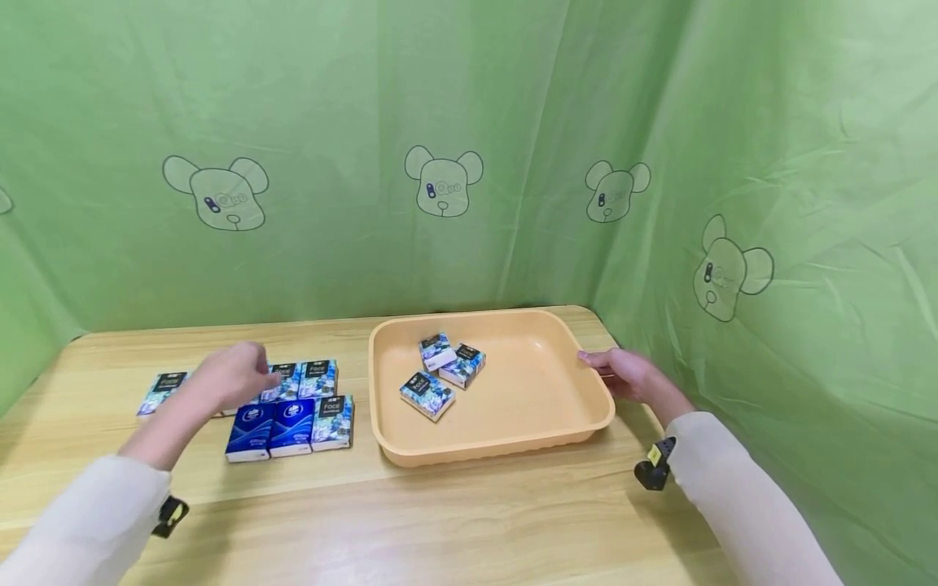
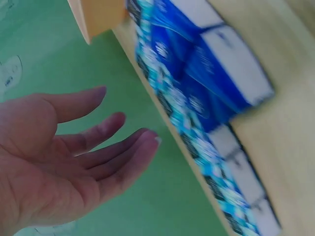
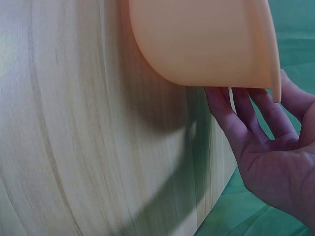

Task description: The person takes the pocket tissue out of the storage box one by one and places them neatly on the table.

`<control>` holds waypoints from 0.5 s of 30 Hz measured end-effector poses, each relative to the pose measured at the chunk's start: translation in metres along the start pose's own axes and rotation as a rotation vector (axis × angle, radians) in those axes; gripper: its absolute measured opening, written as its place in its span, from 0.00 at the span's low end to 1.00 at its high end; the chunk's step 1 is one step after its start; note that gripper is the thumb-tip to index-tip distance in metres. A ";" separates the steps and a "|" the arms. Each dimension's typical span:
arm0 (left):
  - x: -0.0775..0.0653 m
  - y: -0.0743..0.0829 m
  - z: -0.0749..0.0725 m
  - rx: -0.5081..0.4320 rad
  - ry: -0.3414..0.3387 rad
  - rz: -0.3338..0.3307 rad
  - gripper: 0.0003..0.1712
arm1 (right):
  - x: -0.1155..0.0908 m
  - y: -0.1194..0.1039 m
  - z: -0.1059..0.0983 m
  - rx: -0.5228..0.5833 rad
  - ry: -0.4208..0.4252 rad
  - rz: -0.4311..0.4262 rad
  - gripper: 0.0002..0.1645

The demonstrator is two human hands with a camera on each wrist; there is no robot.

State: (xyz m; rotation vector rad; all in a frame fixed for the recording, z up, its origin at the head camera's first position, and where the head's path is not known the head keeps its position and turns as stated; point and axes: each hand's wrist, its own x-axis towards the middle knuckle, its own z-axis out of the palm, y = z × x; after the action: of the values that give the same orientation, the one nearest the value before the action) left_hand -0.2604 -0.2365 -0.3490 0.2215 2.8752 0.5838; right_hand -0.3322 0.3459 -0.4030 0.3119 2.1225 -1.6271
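Note:
My left hand is above the rows of small tissue packs on the left of the table. In the left wrist view its fingers are spread loosely with nothing between them. Below it lie two dark blue tissue packs and several floral ones, such as the floral tissue pack, partly hidden by the hand. At the right end of the peach-coloured tray, my right hand grips the rim, thumb at the top edge and fingers under the side. Three floral tissue packs lie inside the tray.
The wooden table has a green curtain with mouse-head drawings along its back and right sides. A floral tissue pack lies farthest left, partly behind my left forearm. The tray stands close to the table's back edge.

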 end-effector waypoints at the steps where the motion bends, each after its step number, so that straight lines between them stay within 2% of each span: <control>1: 0.003 0.006 -0.001 -0.007 0.015 0.006 0.19 | 0.000 0.000 0.000 -0.001 -0.004 -0.002 0.13; 7: 0.019 0.051 0.001 -0.022 0.098 0.075 0.18 | 0.000 0.000 0.001 -0.007 -0.013 -0.016 0.15; 11: 0.033 0.081 0.006 -0.005 0.141 0.130 0.19 | 0.000 0.001 0.001 0.001 -0.018 -0.016 0.13; 15: 0.047 0.108 0.015 0.024 0.165 0.156 0.20 | 0.000 0.001 0.001 0.019 -0.028 -0.014 0.11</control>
State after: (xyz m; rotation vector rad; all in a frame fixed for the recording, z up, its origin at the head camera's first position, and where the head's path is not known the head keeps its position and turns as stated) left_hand -0.2914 -0.1238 -0.3267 0.4241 3.0453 0.6219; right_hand -0.3318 0.3455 -0.4042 0.2801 2.0944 -1.6503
